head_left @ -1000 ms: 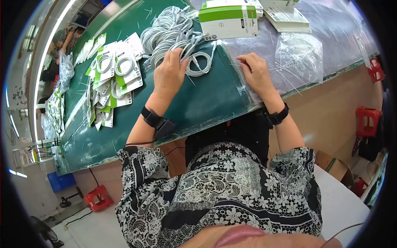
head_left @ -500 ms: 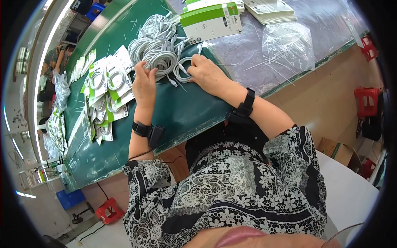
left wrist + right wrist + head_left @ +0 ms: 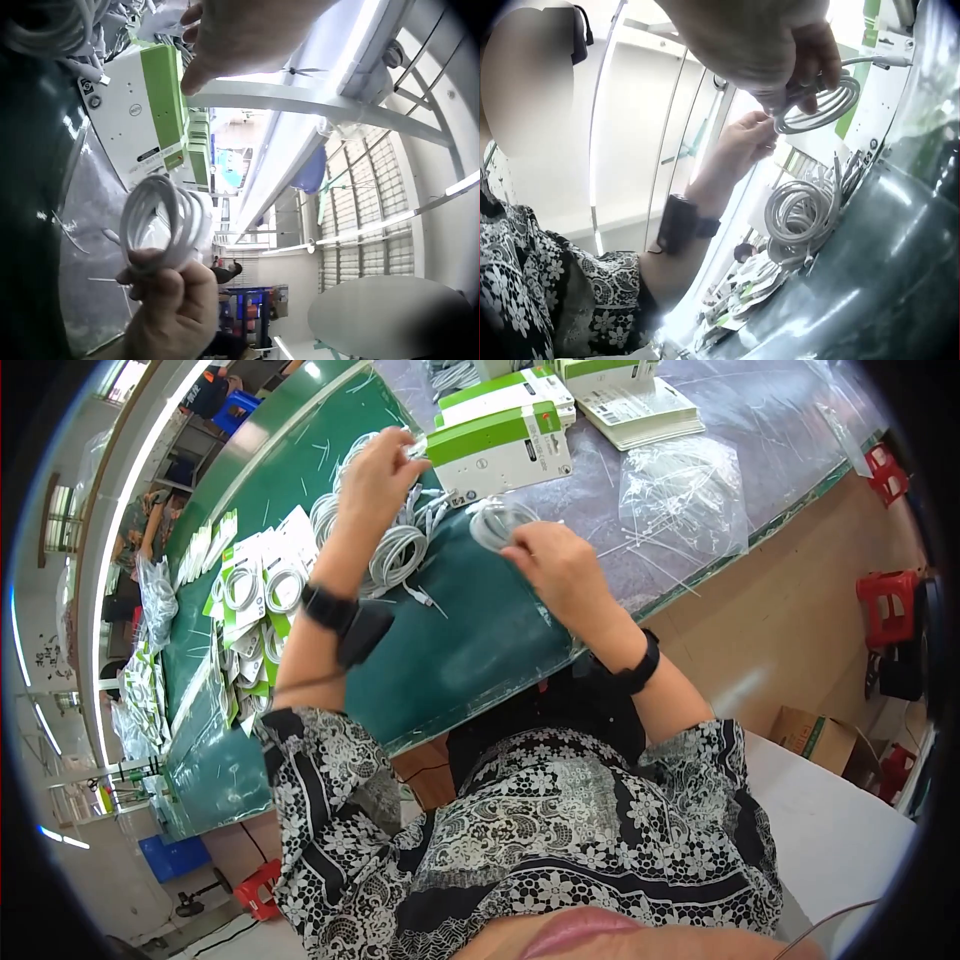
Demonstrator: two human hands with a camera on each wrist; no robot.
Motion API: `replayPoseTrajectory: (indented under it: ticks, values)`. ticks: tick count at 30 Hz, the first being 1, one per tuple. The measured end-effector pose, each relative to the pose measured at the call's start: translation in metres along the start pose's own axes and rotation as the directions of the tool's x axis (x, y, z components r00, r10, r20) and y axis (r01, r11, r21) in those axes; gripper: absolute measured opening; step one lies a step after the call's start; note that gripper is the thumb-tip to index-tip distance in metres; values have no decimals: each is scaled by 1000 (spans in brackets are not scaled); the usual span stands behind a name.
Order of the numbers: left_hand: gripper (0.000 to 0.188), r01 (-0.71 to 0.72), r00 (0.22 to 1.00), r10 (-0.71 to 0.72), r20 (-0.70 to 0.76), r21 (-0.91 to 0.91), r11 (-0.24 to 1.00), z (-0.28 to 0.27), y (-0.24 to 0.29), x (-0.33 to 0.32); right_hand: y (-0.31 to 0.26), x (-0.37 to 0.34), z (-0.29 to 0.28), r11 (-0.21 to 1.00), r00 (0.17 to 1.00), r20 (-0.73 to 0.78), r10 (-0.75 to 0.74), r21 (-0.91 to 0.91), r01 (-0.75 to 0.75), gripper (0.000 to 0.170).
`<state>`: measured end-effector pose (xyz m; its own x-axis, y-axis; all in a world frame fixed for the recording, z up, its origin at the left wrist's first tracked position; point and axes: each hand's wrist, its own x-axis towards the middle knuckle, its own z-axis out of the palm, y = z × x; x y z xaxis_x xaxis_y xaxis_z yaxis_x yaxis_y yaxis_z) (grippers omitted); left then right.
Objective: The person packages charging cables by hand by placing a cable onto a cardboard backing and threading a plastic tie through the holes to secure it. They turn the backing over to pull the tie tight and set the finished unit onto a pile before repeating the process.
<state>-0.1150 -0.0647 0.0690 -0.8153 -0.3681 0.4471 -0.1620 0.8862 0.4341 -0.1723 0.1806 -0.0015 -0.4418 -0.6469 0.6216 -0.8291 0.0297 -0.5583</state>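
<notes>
Cable coil in right hand near box with round logo

We get the head view from above the torso, facing steeply down over the patterned shirt at the frame's bottom to the table. In the left wrist view, we look from close to the left hand, turned sideways, toward the right hand and room. The right wrist view, close to the right hand, faces the left forearm. All three share the coiled cable and green-and-white packaging.
</notes>
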Motion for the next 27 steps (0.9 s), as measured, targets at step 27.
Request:
replayPoseTrajectory:
  ticks: [27]
  values:
    - [20, 563, 811, -169, 560, -666, 489, 8, 36, 4, 6, 40, -19, 899, 954, -151, -259, -400, 181, 21]
